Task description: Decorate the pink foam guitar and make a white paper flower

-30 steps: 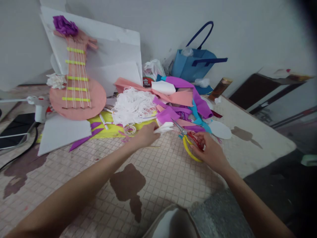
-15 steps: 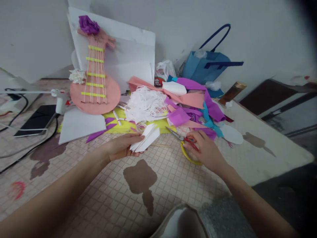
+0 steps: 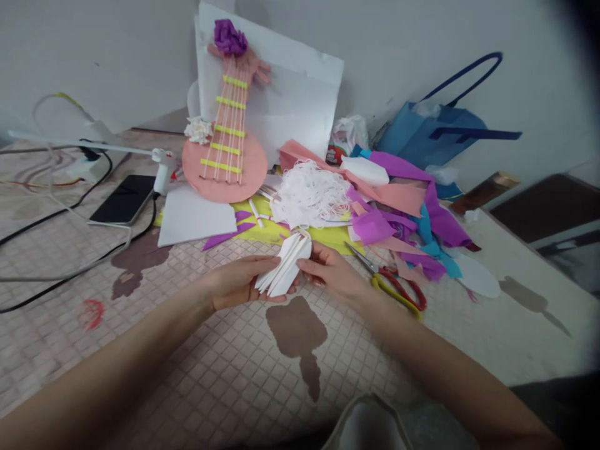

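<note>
A stack of white petal-shaped paper pieces is held between both hands above the tiled table. My left hand is closed under the lower end of the stack. My right hand pinches its right edge with thumb and fingers. Scissors with yellow and red handles lie on the table just right of my right hand, untouched. Behind the hands sits a heap of white string.
A pink paper guitar leans on white boards at the back. Pink, purple and blue paper scraps pile at the right, beside a blue bag. A glue gun, phone and cables lie at the left.
My right hand left the scissors on the table and came over to grip the white paper stack. My left hand drew the stack toward me. The view shifted left.
</note>
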Demonstrator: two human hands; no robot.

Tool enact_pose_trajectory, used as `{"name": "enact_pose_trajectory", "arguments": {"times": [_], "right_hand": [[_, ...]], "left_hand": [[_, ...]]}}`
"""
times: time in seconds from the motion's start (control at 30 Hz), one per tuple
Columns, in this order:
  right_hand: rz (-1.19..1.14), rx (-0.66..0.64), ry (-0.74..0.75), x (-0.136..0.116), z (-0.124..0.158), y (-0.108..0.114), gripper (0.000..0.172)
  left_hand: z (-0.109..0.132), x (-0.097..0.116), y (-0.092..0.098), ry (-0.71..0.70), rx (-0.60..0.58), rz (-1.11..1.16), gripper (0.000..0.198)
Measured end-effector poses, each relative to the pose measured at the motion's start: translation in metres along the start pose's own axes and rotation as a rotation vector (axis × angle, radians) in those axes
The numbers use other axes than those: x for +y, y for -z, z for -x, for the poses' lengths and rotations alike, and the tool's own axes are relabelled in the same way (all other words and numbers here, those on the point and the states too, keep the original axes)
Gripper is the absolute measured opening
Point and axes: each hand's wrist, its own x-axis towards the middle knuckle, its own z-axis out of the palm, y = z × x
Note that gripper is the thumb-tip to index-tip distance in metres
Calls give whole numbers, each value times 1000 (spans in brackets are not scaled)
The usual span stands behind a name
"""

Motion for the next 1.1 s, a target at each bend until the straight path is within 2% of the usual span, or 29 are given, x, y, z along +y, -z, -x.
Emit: {"name": "enact_pose_trajectory", "arguments": {"times": [0.17, 0.27, 0.5, 0.57, 0.67, 0.73, 0.9, 1.1], "right_hand": [[41, 43, 64, 1, -3, -7, 27], [106, 63, 107, 3, -3, -8, 24], [74, 95, 122, 9, 0, -8, 27], [44, 145, 155, 9, 2, -9, 30], [44, 256, 206, 7, 5, -10, 22], [38, 262, 183, 4, 7, -12, 19], [-87, 177, 16, 2, 10, -19, 26], [-103, 217, -54, 4, 9, -20, 17]], "left_hand": [[1, -2, 4, 20, -125, 101, 33], [0, -4, 6, 57, -150, 131, 32], [-1, -7, 2, 81, 28, 171, 18], [0, -5, 1, 92, 57, 187, 19], [1, -3, 1, 97, 50, 222, 21], [2, -3, 1, 88, 43, 234, 22], [1, -7, 0, 37, 68, 158, 19], [1, -12, 1, -31, 54, 88, 19]]}}
